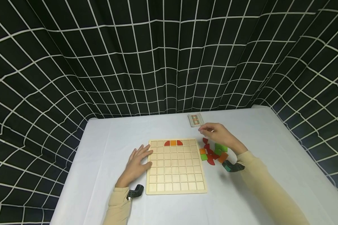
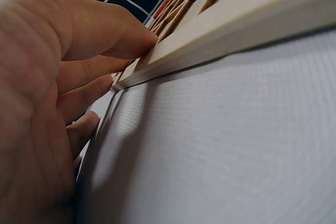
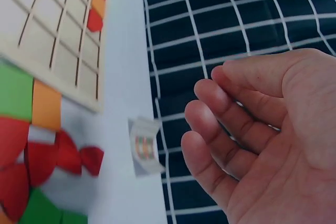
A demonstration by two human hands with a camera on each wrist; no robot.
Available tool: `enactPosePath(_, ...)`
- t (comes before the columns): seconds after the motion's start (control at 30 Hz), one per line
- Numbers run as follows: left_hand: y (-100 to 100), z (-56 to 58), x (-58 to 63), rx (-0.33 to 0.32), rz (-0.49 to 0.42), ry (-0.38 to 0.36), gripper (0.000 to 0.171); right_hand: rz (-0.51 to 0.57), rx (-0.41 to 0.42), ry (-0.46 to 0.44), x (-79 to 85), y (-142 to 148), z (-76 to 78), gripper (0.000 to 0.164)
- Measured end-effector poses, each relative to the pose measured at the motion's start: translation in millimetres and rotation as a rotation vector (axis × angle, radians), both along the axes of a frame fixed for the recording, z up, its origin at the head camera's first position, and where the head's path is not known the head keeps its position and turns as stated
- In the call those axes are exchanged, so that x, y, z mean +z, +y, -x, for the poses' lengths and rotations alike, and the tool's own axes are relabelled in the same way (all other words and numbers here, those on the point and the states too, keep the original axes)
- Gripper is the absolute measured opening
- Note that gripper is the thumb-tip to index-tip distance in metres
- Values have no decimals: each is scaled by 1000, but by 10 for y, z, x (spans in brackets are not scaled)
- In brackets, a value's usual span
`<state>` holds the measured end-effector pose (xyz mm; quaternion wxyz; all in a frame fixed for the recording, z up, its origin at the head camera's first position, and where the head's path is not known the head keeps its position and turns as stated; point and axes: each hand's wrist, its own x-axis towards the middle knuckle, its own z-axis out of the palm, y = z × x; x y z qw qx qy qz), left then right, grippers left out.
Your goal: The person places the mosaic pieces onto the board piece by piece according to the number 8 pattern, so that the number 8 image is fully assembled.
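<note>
A square wooden grid board (image 1: 176,171) lies on the table, with two red quarter-round tiles (image 1: 167,143) and an orange square tile (image 1: 173,143) between them in its far row. My left hand (image 1: 135,166) rests along the board's left edge with fingers spread, and its fingertips touch the frame in the left wrist view. Above the table, past the board's far right corner, my right hand (image 1: 218,134) hangs with loosely bent fingers and nothing between them. Below it lies a loose pile of red tiles (image 1: 211,161), green tiles (image 1: 221,147) and orange tiles (image 1: 223,157).
A small printed pattern card (image 1: 195,120) lies near the table's back edge, close to my right hand. White cloth covers the table (image 1: 110,137), and black curtains (image 1: 169,56) with white grid lines stand behind and at both sides.
</note>
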<state>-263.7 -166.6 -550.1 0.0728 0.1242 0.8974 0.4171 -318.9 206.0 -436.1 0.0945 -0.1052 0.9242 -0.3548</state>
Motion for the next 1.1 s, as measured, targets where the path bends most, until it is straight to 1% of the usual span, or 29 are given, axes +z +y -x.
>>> enactPosePath(0.3, 6, 1, -17, 4, -15, 1, 53, -48, -73, -18, -83, 283, -54, 33)
enactPosePath(0.6, 11, -1, -14, 7, -12, 6, 54, -57, -141, -83, -167, 442, -108, 36)
enactPosePath(0.67, 9, -1, -13, 8, -13, 8, 54, -63, -149, -83, -195, 475, -113, 36)
enactPosePath(0.87, 5, -6, -12, 5, -16, 7, 54, -59, -140, -83, -271, 562, -118, 35)
enactPosePath(0.97, 5, -7, -15, 4, -18, 8, 54, -65, -142, -102, -302, 584, -122, 36)
enactPosePath(1.1, 8, -5, -17, 4, -22, 8, 54, -100, -161, -142, -333, 589, -133, 36)
